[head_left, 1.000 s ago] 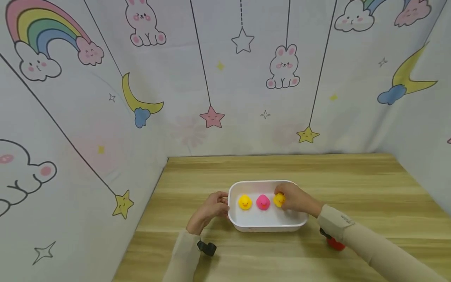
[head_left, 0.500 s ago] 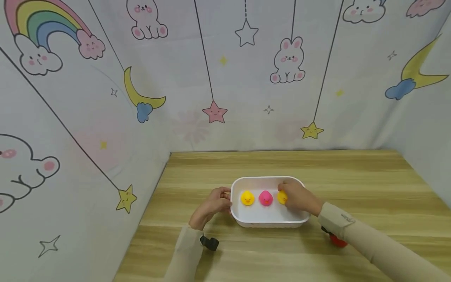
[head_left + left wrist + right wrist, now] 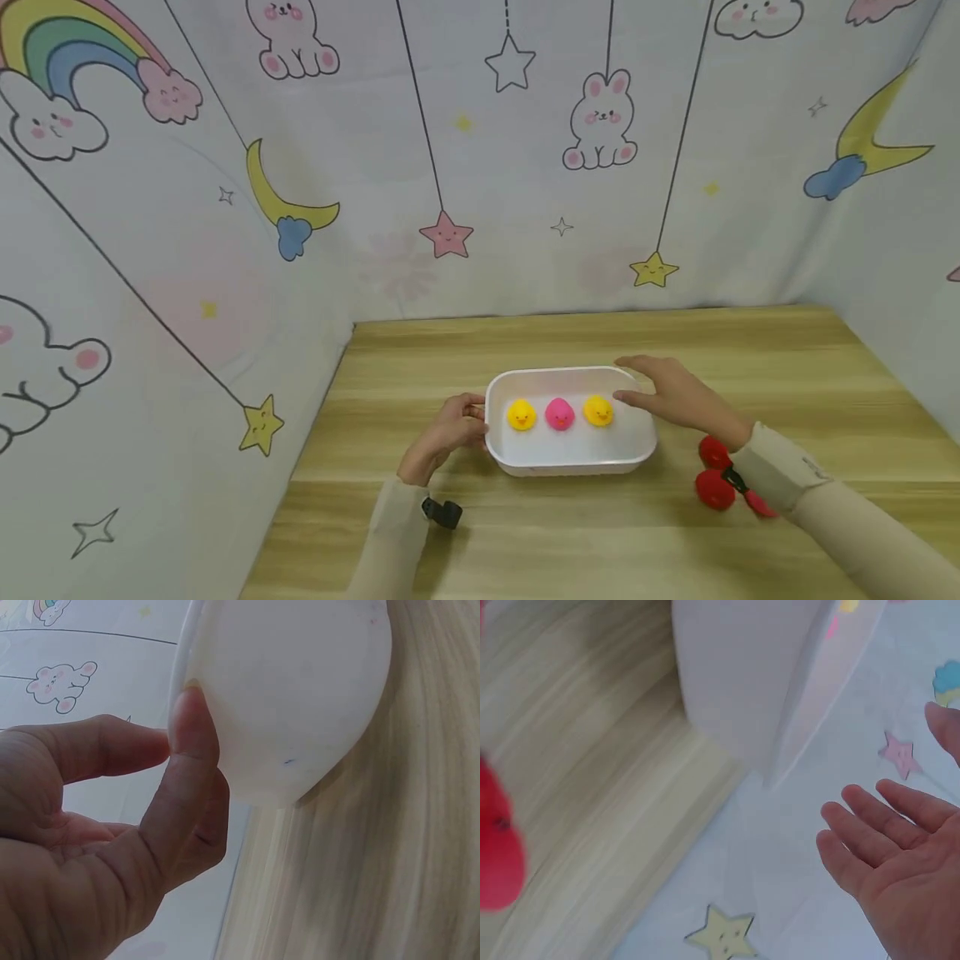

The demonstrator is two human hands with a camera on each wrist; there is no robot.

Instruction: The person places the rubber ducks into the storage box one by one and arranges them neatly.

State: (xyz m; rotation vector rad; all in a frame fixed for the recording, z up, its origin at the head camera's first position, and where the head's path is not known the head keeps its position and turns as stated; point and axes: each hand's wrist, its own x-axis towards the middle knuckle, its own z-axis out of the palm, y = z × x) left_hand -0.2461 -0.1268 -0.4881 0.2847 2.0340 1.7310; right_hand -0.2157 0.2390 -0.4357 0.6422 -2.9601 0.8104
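Right grip [image 3: 682, 396]: now hovering released.
Rightmost duck [image 3: 598, 411]: now sitting free near right grip, seemingly completing placement.
Tray [image 3: 570, 451]: still being held by left grip [image 3: 452, 425].

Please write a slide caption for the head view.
Three toy ducks lined up in a white tub, left hand at its rim, right hand open and holding nothing.

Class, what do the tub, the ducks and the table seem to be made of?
Tub: probably plastic; smooth, faintly glossy, with a thin rim.
Ducks: perhaps rubber or vinyl; smooth, bright, rounded bodies.
Table: wood or a printed imitation; smooth, with streaky grain.
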